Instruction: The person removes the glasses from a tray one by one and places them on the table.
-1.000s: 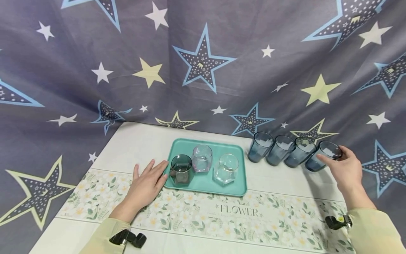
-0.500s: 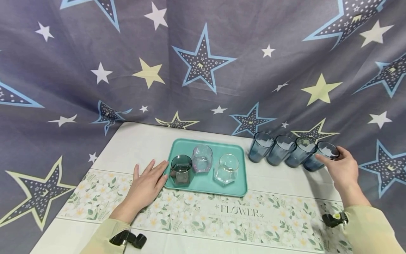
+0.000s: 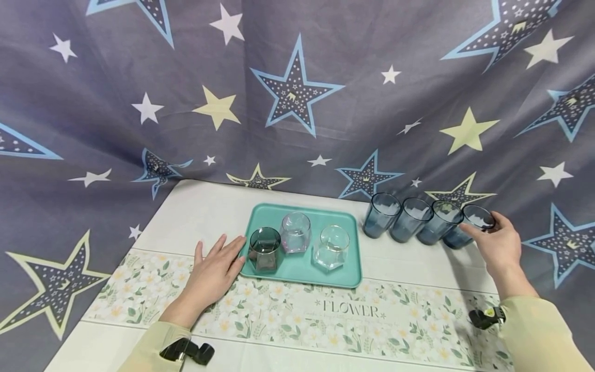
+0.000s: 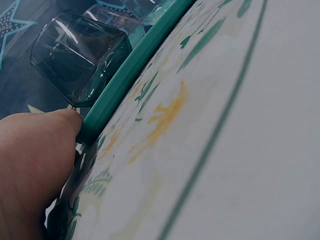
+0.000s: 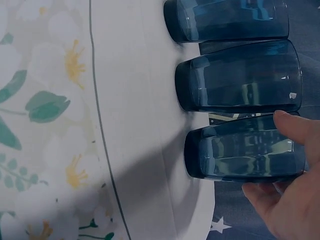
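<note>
At the right end of a row of blue glasses, my right hand (image 3: pixel 499 243) grips the last blue glass (image 3: pixel 457 237) near its rim, thumb on one side and fingers on the other. In the right wrist view that glass (image 5: pixel 245 150) stands upright beside its neighbour (image 5: pixel 240 80), rims close together. My left hand (image 3: pixel 214 271) lies with fingers spread at the left edge of a teal tray (image 3: pixel 302 276), fingertips touching it. Upon the tray stand a dark grey glass (image 3: pixel 265 250), a pinkish clear glass (image 3: pixel 295 233) and a clear glass (image 3: pixel 331 249).
Other blue glasses (image 3: pixel 381 216) stand in line between the tray and my right hand. A white tablecloth (image 3: pixel 200 206) with a flowered band (image 3: pixel 297 318) covers the table. Behind the table hangs a grey star-patterned curtain (image 3: pixel 279 155).
My right hand has moved the end blue glass slightly left and back, up to the neighbouring glass. The left hand and the tray have stayed in place.
</note>
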Action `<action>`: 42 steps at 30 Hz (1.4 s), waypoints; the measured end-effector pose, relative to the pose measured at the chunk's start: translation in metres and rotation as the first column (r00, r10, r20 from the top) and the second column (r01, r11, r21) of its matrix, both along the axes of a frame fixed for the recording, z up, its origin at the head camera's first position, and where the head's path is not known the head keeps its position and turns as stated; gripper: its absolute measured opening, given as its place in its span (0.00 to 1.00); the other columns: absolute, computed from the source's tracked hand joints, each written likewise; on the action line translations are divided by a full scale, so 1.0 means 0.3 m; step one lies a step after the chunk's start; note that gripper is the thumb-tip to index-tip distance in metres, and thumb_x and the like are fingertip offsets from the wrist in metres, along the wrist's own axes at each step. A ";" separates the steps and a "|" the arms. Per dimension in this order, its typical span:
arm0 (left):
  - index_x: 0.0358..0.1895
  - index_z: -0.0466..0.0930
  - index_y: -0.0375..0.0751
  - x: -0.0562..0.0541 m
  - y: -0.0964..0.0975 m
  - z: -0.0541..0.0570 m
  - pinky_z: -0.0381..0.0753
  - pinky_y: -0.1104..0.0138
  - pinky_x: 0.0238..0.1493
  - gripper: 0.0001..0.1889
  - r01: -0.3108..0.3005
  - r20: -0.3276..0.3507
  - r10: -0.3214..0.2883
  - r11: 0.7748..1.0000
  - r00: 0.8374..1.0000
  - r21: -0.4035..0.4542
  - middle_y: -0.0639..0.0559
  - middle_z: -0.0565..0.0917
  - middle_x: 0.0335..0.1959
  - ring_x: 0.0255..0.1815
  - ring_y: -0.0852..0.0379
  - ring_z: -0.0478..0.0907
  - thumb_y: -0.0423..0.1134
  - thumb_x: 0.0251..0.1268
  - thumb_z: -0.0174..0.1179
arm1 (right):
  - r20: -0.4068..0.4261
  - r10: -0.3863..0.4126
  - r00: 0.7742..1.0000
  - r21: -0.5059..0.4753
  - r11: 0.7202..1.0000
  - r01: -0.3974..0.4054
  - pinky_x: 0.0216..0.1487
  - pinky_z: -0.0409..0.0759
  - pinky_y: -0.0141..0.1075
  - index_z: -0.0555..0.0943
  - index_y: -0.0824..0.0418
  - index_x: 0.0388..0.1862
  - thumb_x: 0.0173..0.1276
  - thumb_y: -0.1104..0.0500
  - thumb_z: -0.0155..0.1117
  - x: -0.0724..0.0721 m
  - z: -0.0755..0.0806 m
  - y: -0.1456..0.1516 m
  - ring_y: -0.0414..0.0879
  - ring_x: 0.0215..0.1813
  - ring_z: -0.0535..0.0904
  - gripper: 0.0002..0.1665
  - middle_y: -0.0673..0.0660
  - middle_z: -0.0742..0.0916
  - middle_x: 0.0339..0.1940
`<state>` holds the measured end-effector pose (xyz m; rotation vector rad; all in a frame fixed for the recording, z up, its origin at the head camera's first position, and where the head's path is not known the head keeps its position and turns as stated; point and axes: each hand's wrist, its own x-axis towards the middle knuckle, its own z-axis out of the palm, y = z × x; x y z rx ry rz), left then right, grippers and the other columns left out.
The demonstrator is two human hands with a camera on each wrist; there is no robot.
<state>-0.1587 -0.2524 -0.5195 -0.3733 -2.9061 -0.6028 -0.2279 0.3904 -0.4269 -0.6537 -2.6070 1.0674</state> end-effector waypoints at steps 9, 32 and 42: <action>0.87 0.68 0.49 0.003 -0.001 0.000 0.34 0.25 0.81 0.30 0.002 -0.008 -0.002 1.000 1.000 0.004 0.50 0.72 0.84 0.88 0.37 0.58 0.51 0.91 0.54 | 0.002 0.026 1.000 0.036 0.999 -0.026 0.45 0.71 0.34 0.59 0.65 0.91 0.77 0.45 0.75 -0.011 -0.005 0.005 0.41 0.44 0.72 0.55 0.56 0.78 0.56; 0.87 0.68 0.48 -0.003 0.006 -0.001 0.33 0.25 0.81 0.30 0.007 -0.002 -0.007 1.000 1.000 0.008 0.50 0.72 0.84 0.88 0.36 0.58 0.52 0.91 0.54 | -0.031 0.080 0.996 0.077 0.994 -0.078 0.80 0.60 0.71 0.48 0.68 0.92 0.79 0.51 0.73 0.034 0.040 -0.004 0.78 0.83 0.60 0.59 0.79 0.62 0.86; 0.87 0.68 0.48 -0.004 -0.001 0.001 0.33 0.25 0.81 0.30 0.002 0.000 -0.002 1.000 1.000 0.006 0.50 0.72 0.84 0.88 0.36 0.58 0.52 0.92 0.53 | -0.135 0.097 0.986 0.161 0.984 -0.075 0.80 0.58 0.71 0.54 0.67 0.92 0.79 0.57 0.72 0.067 0.149 -0.094 0.76 0.84 0.59 0.53 0.76 0.64 0.86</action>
